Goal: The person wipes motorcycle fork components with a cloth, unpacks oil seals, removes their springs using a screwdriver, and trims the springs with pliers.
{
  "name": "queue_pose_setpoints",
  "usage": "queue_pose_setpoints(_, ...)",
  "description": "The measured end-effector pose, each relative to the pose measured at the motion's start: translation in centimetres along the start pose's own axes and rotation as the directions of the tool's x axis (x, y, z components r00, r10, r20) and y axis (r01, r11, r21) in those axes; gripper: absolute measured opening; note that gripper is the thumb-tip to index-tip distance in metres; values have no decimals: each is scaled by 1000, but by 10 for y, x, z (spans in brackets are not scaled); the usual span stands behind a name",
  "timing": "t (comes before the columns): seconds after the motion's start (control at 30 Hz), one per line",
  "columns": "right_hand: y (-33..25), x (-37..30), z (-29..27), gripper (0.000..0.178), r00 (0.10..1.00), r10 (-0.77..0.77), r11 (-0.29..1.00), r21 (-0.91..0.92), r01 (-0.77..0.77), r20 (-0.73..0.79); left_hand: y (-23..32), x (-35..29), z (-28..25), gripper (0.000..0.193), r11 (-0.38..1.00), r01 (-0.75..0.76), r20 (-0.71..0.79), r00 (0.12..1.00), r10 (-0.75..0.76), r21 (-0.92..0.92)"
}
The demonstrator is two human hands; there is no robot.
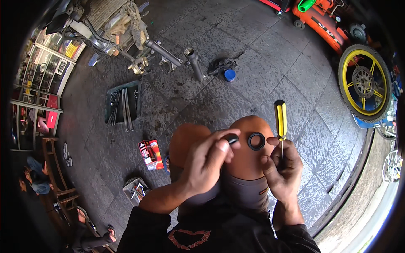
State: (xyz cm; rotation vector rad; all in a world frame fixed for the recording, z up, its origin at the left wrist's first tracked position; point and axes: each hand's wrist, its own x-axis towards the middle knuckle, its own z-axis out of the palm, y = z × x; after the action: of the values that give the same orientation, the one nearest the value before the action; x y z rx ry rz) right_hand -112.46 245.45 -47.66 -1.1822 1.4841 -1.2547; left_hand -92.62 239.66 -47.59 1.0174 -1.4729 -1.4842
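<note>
Between the thumb and fingers of my left hand (206, 158) is a small black rubbery piece (230, 138), seen nearly edge-on, so its full shape is hidden. My right hand (284, 168) grips a screwdriver (281, 120) by its metal shaft, with the yellow and black handle pointing up and away from me. On my right knee lies a black ring seal (256, 141), flat and apart from both hands, close to my right fingertips.
Grey metal fork tubes (194, 65) and a blue-lidded tub (230, 75) stand ahead on the tiled floor. To the left are a tray (138, 99) of rods and springs, a red box (150, 154) and a tool tray (136, 189). A yellow-rimmed wheel (365, 83) and an orange compressor (320, 27) occupy the right.
</note>
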Motion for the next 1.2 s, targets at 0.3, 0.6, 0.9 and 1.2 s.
queue_pose_setpoints(0.3,-12,10,13,56,999,-28,965,-262,20,-26,-5,3,-13,52,641,-392,2,854,520,660)
queue_pose_setpoints(0.6,3,17,18,38,1000,-27,979,-204,25,-10,-26,-27,-51,46,602,-176,-172,864,474,779)
queue_pose_setpoints(0.9,4,22,11,19,969,-229,903,-392,175,-95,-30,-33,-50,49,616,-61,-253,877,409,785)
queue_pose_setpoints(1.2,-7,13,4,22,993,-99,960,-256,113,67,-9,-18,-11,38,629,-435,21,832,554,645)
